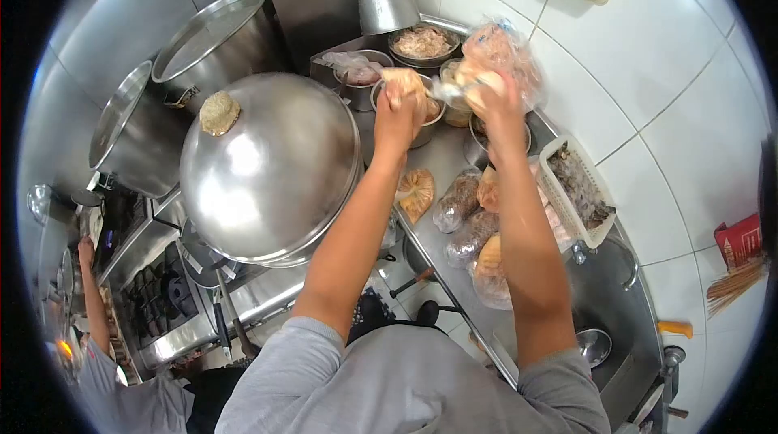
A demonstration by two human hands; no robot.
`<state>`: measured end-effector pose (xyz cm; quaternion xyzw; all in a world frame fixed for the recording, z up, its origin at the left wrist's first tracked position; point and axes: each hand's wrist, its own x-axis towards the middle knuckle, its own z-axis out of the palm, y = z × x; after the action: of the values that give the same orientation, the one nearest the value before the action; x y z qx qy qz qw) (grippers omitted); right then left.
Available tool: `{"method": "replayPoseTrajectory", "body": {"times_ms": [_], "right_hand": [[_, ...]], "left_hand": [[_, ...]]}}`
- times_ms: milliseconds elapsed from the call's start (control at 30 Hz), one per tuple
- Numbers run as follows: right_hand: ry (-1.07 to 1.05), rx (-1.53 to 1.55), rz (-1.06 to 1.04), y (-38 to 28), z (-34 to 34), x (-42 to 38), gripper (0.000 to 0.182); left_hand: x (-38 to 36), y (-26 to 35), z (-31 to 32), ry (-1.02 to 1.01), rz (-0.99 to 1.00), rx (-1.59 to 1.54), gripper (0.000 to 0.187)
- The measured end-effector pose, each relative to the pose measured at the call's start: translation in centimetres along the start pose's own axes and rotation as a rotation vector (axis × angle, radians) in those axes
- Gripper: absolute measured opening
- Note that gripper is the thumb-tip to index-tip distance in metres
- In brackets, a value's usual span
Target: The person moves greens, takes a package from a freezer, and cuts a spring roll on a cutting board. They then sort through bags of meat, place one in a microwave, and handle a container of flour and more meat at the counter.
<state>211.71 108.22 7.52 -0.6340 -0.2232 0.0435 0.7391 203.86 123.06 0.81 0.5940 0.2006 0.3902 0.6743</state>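
Note:
Over a steel pot (435, 120) at the back of the counter, my left hand (395, 122) is closed round a plastic bag of orange food (403, 77). My right hand (501, 106), smeared by motion, grips a pale orange bundle (476, 77); I cannot tell what is in it. A whitish blur (444, 89) shows between the two hands. Just beyond is a bowl of shredded pale food (423, 42), and to its left a pot with bagged pink meat (356, 69). A large bag of pinkish food (498, 53) leans on the tiles behind my right hand.
Filled plastic bags (470, 239) lie on the steel counter below my forearms. A white basket of dark pieces (577, 191) stands right, by the tap (628, 264) and sink. Left is a big domed lid (267, 166); tall pots (219, 37) stand behind it. Another person's arm (96, 304) reaches in far left.

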Motion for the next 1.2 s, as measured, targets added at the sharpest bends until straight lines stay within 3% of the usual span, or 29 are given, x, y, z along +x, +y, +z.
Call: {"method": "replayPoseTrajectory", "body": {"times_ms": [100,133,167,200,233,300,333,367,433,500,567,633,733,800,833,900,933,967,1033,1100,1167,1200], "right_hand": [[-0.081,-0.161,-0.038,4.8,2.5,2.7,0.049],[-0.078,-0.159,-0.031,4.9,1.7,1.9,0.049],[-0.226,-0.118,0.003,4.8,0.3,1.1,0.048],[-0.374,-0.081,0.038,4.4,-1.2,0.4,0.047],[-0.36,-0.088,0.053,3.5,-3.0,-0.6,0.047],[-0.473,-0.52,0.168,1.0,-7.4,-3.8,0.042],[-0.434,-0.608,0.109,0.8,-9.3,-5.4,0.036],[-0.41,-0.625,0.122,-0.2,-10.8,-6.6,0.036],[-0.577,-0.921,0.225,-2.3,-13.2,-10.5,0.044],[-0.765,-1.043,-0.061,0.1,-17.1,-14.7,0.062],[-0.799,-1.141,-0.106,0.8,-17.0,-18.2,0.069],[-0.845,-1.227,-0.176,2.0,-16.8,-19.8,0.076],[-0.727,-1.179,-0.219,4.0,-15.7,-18.3,0.076],[-0.675,-1.039,-0.209,4.2,-16.5,-17.2,0.073],[-0.612,-0.914,-0.167,4.1,-16.9,-16.6,0.07],[-0.579,-0.918,-0.263,3.6,-17.6,-15.6,0.063],[-0.445,-0.46,0.036,3.7,-17.6,-15.4,0.059],[-0.299,0.0,0.329,3.6,-17.7,-15.2,0.056],[-0.23,0.063,0.31,1.7,-14.6,-13.0,0.05],[-0.237,0.171,0.251,0.9,-11.4,-9.7,0.045],[-0.203,0.166,0.13,1.7,-7.4,-5.7,0.043],[-0.181,0.183,0.167,0.6,-4.9,-4.2,0.044]], "left_hand": [[0.1,-0.2,0.0,-0.022,-0.095,-0.188,0.051],[-1.4,-0.2,-0.5,-0.009,-0.035,-0.119,0.05],[-2.6,0.0,-1.0,-0.003,0.034,-0.053,0.05],[-4.4,-1.7,-2.0,-0.007,0.116,0.195,0.044],[-5.5,-2.6,-3.0,-0.02,0.099,0.194,0.044],[-8.9,-4.8,-4.3,-0.145,0.25,0.764,0.037],[-11.0,-5.6,-4.5,-0.182,0.216,0.75,0.037],[-11.7,-5.9,-4.1,-0.198,0.324,0.861,0.037],[-12.1,-5.9,-2.5,-0.217,0.442,0.96,0.038],[-12.6,-4.7,0.1,-0.342,0.612,0.844,0.036],[-12.2,-3.1,3.8,-0.708,0.602,0.713,0.049],[-12.6,-4.3,6.8,-0.952,0.637,0.867,0.055],[-11.5,-8.1,9.4,-0.916,0.613,0.999,0.059],[-10.3,-7.4,10.0,-1.032,0.422,0.872,0.056],[-9.7,-6.9,9.8,-1.02,0.427,0.883,0.056],[-8.6,-5.9,9.5,-0.806,-0.098,0.457,0.053],[-8.1,-5.4,8.8,-0.659,-0.179,0.356,0.049],[-7.7,-5.0,8.2,-0.65,-0.175,0.358,0.049],[-6.9,-3.0,6.9,-0.313,-0.514,-0.276,0.047],[-4.5,-1.6,5.3,-0.155,-0.191,-0.18,0.044],[-3.0,2.5,3.9,0.018,0.152,0.105,0.042],[-1.3,2.2,3.1,0.059,0.203,0.108,0.042]]}}
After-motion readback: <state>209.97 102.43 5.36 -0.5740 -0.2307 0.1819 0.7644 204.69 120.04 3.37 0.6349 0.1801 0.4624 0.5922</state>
